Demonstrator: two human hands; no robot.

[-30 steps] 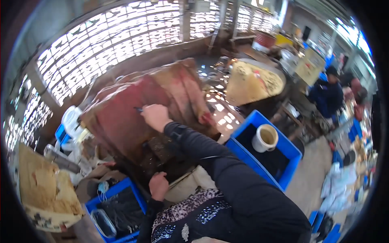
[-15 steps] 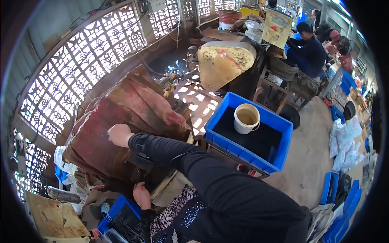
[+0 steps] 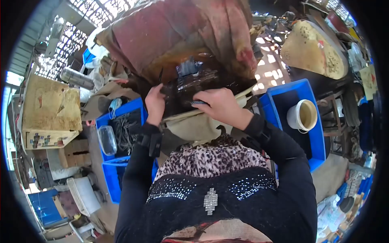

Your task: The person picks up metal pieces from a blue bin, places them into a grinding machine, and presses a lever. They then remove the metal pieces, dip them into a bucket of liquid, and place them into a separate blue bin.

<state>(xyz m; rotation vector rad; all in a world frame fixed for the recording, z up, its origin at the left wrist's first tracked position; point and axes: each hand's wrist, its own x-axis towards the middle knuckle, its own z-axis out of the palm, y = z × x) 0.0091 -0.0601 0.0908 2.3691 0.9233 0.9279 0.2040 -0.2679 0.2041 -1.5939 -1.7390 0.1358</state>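
My left hand (image 3: pixel 155 104) is closed at the left of a dark, wet work area (image 3: pixel 174 91) under a stained reddish-brown cloth (image 3: pixel 170 32). From its fingertips rises a thin dark strip (image 3: pixel 161 74). On the other side, my right hand (image 3: pixel 223 106) has its fingers curled round a small dark grey piece (image 3: pixel 198 103), mostly hidden by the fingers. Beyond both hands sits a grey-blue block (image 3: pixel 189 67) in the wet hollow. A pale cloth (image 3: pixel 198 126) hangs over the near edge, below my hands.
At left stands a blue crate (image 3: pixel 142 111) of thin dark strips (image 3: pixel 123 131) with a clear plastic tray (image 3: pixel 107 140). A blue bin (image 3: pixel 313 150) at right holds a cream bucket (image 3: pixel 298 117). A metal flask (image 3: pixel 77 77) lies at back left; a stained board (image 3: pixel 314 50) stands at back right.
My view has swung left and down. My right hand has come back from over the cloth to the near edge of the wet hollow. Both hands now work close together.
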